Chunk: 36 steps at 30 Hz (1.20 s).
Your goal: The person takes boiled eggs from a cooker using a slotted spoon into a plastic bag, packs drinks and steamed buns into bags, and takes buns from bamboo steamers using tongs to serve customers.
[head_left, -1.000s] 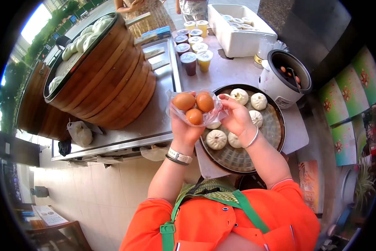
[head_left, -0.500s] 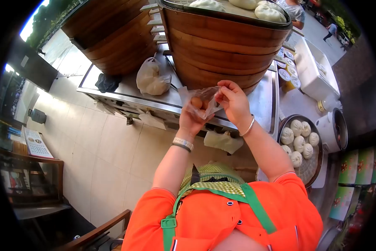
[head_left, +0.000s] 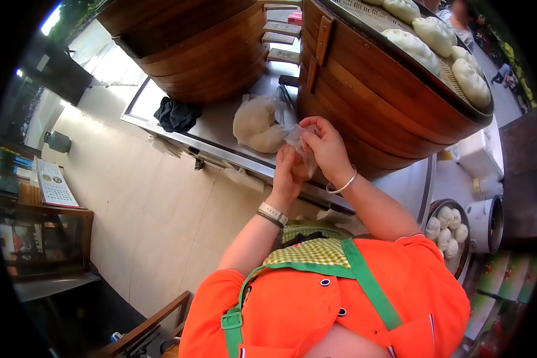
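Note:
A small clear plastic bag (head_left: 306, 156) is between my two hands at the edge of the steel counter. My left hand (head_left: 287, 180) is closed around its lower left side, fingers partly hidden. Pinched in my right hand (head_left: 329, 154) is the bag's upper right part, gathered and crumpled. What lies inside is mostly covered by my fingers. Just beyond my fingertips, a knotted plastic bag of pale buns (head_left: 255, 126) rests on the counter. To the right of it rises a stack of wooden steamers (head_left: 382, 101) topped with white buns (head_left: 432, 37).
Another wooden steamer stack (head_left: 202, 68) stands left on the steel counter (head_left: 214, 122), beside a black cloth or bag (head_left: 176, 114). At right are a round tray of buns (head_left: 429, 224), a white pot (head_left: 484, 218) and a white box (head_left: 483, 152). People stand in the background.
My hands have drawn together around the small bag; the brown eggs that showed in it are now mostly hidden. The view has shifted, bringing the steamers and bun bag closer.

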Tool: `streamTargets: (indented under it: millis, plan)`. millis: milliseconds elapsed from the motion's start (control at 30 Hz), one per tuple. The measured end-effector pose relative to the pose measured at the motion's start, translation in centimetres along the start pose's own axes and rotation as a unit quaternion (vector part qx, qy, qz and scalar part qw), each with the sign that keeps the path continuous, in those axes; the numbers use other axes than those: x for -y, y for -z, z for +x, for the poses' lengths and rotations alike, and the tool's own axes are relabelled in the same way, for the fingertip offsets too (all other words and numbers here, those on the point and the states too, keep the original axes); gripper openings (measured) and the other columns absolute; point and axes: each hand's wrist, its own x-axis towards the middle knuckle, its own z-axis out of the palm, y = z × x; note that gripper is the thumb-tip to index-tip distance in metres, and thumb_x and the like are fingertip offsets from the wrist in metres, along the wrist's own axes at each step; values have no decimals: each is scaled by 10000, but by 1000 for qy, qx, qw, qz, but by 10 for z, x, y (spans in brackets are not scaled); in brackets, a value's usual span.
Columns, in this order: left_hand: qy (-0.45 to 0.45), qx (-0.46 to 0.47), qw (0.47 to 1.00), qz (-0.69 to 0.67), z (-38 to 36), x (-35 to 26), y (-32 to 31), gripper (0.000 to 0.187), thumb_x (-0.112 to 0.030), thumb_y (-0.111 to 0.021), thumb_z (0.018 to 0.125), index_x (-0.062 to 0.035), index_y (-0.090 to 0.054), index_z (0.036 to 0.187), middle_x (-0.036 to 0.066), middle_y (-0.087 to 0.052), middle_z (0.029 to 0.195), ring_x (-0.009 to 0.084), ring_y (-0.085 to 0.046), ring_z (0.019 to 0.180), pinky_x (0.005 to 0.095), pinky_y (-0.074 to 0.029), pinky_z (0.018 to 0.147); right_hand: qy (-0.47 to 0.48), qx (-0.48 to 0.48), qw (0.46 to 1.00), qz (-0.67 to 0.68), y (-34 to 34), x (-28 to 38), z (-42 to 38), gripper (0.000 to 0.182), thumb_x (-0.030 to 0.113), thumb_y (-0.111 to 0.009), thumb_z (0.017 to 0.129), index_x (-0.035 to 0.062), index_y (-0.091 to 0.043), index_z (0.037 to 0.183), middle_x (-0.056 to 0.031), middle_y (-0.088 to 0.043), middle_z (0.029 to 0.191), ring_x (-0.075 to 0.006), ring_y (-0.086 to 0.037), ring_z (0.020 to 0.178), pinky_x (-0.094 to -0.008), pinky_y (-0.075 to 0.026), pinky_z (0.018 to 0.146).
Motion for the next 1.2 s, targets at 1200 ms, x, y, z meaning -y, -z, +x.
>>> streamTargets:
  millis: [1200]
  plan:
    - [-171,248,590,749,112,-180,-44,346,-148,-612,765,-28,-519,1075,81,-600,772,258,-562,728,351,-456,661,-60,-282,941,178,-35,72,-37,184,84,-458,865,21,-477,1037,19,-388,633,-70,-344,538,-218,-319,537]
